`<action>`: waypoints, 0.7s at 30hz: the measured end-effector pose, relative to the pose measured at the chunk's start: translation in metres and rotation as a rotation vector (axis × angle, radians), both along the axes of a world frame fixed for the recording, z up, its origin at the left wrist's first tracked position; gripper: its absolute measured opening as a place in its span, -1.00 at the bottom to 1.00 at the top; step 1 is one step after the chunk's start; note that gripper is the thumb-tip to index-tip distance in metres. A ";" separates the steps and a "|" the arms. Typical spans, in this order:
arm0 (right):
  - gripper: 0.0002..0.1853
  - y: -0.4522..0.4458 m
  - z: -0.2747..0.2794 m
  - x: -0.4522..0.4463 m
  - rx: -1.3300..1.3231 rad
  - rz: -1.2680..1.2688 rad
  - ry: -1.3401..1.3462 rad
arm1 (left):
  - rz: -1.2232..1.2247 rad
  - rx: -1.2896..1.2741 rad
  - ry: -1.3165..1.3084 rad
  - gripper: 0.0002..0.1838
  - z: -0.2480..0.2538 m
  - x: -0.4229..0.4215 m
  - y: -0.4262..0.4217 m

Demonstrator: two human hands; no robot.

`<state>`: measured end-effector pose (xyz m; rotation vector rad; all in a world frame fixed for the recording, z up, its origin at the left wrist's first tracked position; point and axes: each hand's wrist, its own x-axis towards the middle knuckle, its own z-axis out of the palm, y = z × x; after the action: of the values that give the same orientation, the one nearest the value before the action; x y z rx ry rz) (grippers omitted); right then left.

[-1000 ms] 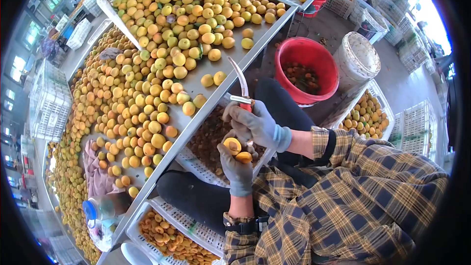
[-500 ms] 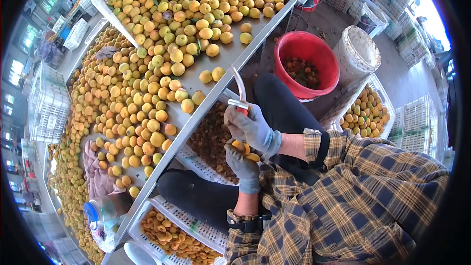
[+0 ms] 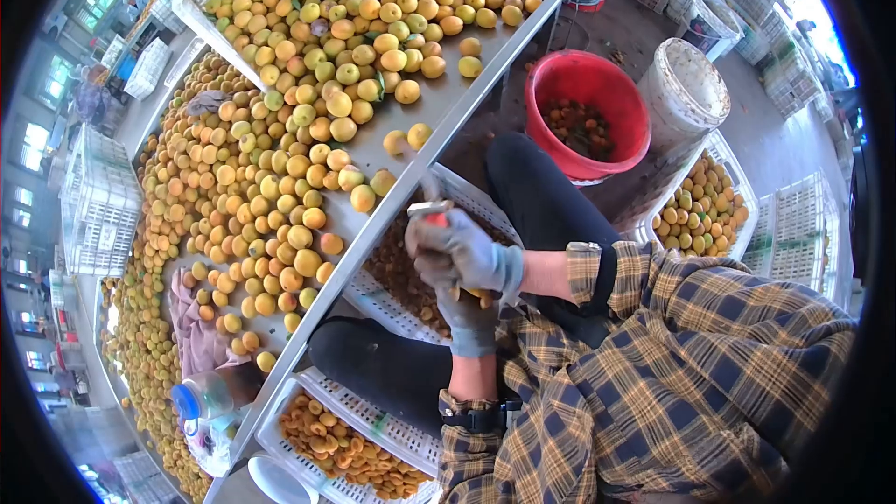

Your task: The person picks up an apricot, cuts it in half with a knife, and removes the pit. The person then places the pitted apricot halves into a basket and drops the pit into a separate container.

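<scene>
My right hand (image 3: 457,247), in a grey glove, is closed round the red handle of a curved knife (image 3: 431,209); its blade is blurred and points up toward the table edge. Directly below and touching it, my left hand (image 3: 471,317), also gloved, is closed on a cut apricot (image 3: 483,299), of which only a bit of orange shows between the hands. Both hands are over a white crate (image 3: 387,317) holding dark brown pieces. Whole apricots (image 3: 299,238) cover the metal table (image 3: 369,238) beside them.
A crate of apricot halves (image 3: 350,448) stands below. Toward the right are a red bucket (image 3: 588,117), a white bucket (image 3: 686,93) and a crate of whole apricots (image 3: 700,210). A blue-lidded jar (image 3: 205,397) and pink cloth (image 3: 198,327) lie on the table.
The apricot's open halves were in plain view one second ago; now the hands mostly cover them. My right hand has moved left and down, over my left hand, and the knife blade has blurred.
</scene>
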<state>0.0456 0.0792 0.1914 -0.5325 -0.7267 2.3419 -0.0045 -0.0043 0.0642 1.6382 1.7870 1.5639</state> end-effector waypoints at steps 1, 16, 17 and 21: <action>-0.77 0.008 0.002 0.005 0.022 -0.066 -0.025 | -0.368 -0.081 -0.892 -0.68 0.001 -0.011 0.004; -0.82 0.050 -0.021 0.064 0.433 0.002 -0.446 | 0.545 0.031 -0.675 -0.63 0.121 -0.072 -0.070; -0.80 0.054 -0.026 0.069 0.448 0.027 -0.431 | 0.730 -0.001 -0.338 -0.65 0.121 -0.092 -0.103; -0.73 0.054 -0.036 0.078 0.445 0.146 -0.399 | 1.093 -0.141 0.079 -0.61 0.120 -0.168 -0.207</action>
<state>0.1232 0.1333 0.1558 -0.7690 -1.4700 2.1207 -0.1728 -0.2109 0.1841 0.6022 2.9929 1.6153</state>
